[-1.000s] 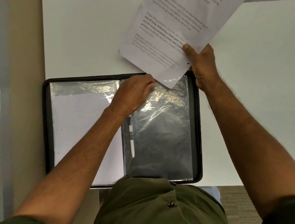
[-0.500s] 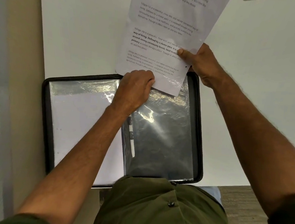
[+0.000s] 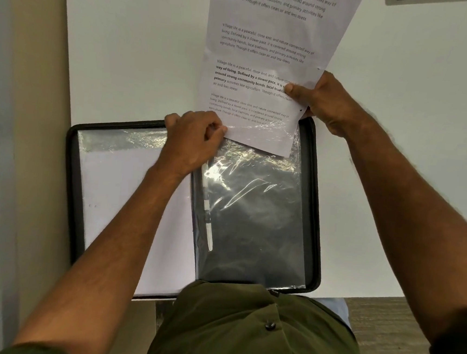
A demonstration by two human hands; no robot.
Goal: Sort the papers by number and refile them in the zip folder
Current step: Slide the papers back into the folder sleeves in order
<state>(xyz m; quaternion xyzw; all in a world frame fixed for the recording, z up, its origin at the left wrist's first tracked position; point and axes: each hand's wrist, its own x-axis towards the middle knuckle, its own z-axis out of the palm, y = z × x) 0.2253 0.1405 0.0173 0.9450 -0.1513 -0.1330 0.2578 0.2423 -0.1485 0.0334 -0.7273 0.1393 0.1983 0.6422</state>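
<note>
A black zip folder (image 3: 67,190) lies open on the white table. Its left clear sleeve (image 3: 117,195) holds a white sheet, and its right clear sleeve (image 3: 256,221) shows dark. A printed paper (image 3: 265,52) stands above the right sleeve, its bottom edge just inside the sleeve's top opening. My right hand (image 3: 326,103) grips the paper's right edge, thumb on the text. My left hand (image 3: 193,142) pinches the top edge of the right sleeve beside the paper's lower left corner. A white strip (image 3: 207,219) runs along the spine.
The white table (image 3: 130,55) stretches behind and to the right of the folder. A beige wall and a pale frame (image 3: 19,130) run down the left side. Wood-look floor (image 3: 382,331) shows at the lower right. My green shirt (image 3: 241,332) covers the folder's near edge.
The paper has swung from tilted to nearly upright and moved down, so its bottom edge now enters the right sleeve. My left hand stays at the sleeve's top edge.
</note>
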